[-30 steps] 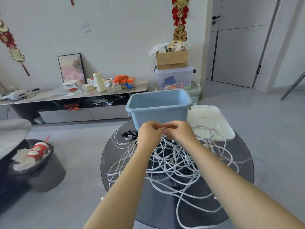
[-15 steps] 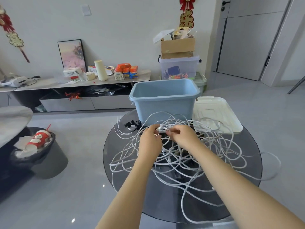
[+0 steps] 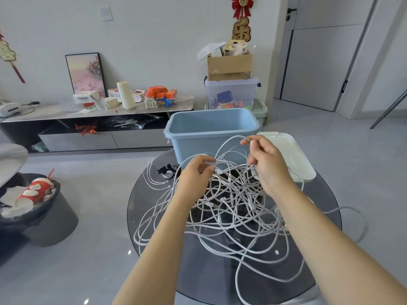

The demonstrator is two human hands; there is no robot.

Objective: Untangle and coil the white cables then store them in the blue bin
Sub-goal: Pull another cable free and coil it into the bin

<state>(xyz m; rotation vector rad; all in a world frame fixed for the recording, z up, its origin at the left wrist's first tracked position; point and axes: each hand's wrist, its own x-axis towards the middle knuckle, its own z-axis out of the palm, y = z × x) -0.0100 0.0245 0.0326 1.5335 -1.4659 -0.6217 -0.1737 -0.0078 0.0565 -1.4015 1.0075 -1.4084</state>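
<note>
Cables (image 3: pixel 231 208), white and thoroughly knotted, lay heaped across the round dark glass table (image 3: pixel 326 249) in the head view, the only view given. The blue bin (image 3: pixel 211 130) stood at the table's twelve o'clock edge, nothing showing on the inside walls in view, with its white lid (image 3: pixel 293 157) lying flat at about two o'clock from the heap.

The left hand (image 3: pixel 196 177) had its fingers curled round a strand near the top of the heap, gripping it. The right hand (image 3: pixel 266 164), raised toward one o'clock, pinched one cable between thumb and fingertips, and an arc of that cable ran between the two hands in front of the bin.

The step in hand looked like freeing a single cable. It would go best by following that one strand hand over hand toward a plug end, lifting it clear of each crossing rather than hauling, since a hard pull would likely tighten the knots beneath. The left hand could pin the heap while the right drew slack.

Much stayed uncertain. How many cables made up the heap could not be counted, and which plugs belonged to the pinched strand was lost among the crossings. The bin's floor was hidden by its near wall. One loop trailed past the table's edge at four o'clock. A small black object (image 3: pixel 167 171) at ten o'clock was too small to identify.
</note>
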